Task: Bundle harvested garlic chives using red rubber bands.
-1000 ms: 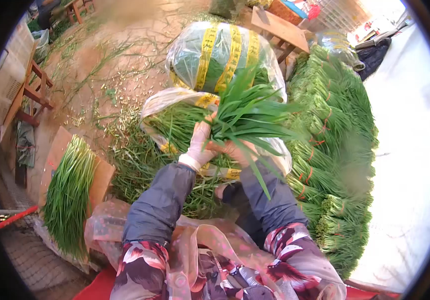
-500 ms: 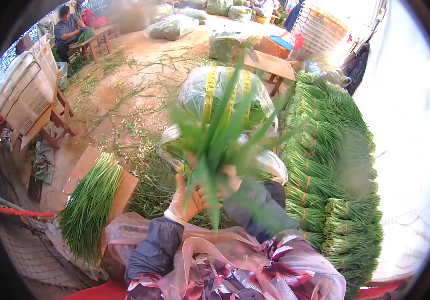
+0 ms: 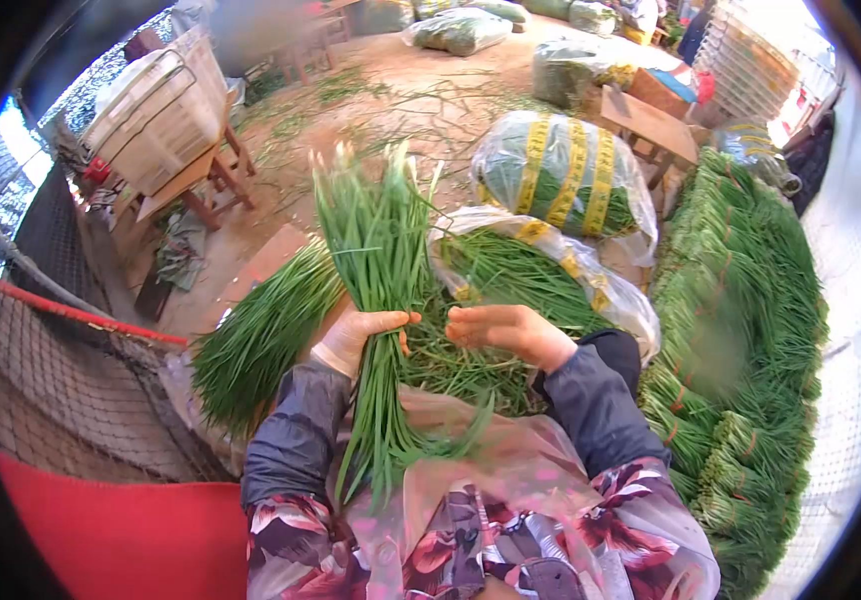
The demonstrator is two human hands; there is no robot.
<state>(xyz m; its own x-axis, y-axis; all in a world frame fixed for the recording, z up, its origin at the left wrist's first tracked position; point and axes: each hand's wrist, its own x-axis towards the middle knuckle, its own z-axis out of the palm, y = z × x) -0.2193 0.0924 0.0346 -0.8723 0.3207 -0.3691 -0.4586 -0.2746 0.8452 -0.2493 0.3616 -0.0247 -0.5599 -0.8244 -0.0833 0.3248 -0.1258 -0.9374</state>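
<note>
My left hand (image 3: 356,335), in a pale glove, is wrapped round a bunch of green chives (image 3: 376,240). The bunch stands upright, its pale stem ends at the top and its leaf tips drooping over my apron (image 3: 451,420). Just right of it, apart from the stalks, my right hand (image 3: 516,333) is held with straight fingers and nothing visible in it. Left of the bunch, a heap of chives (image 3: 261,335) lies on a board (image 3: 269,258). An opened plastic bag (image 3: 626,310) with more loose chives lies beyond my right hand.
Tied bundles of chives (image 3: 741,340) are stacked in a long row on the right. A full plastic bag with yellow tape (image 3: 561,180) sits ahead. A white crate (image 3: 156,110) leans on a wooden stool at left, near netting (image 3: 61,380). Cut leaves litter the floor.
The bunch has swung from blurred, leaves upward, to upright with stem ends on top. My right hand has come away from it to the right. The view has turned left.
</note>
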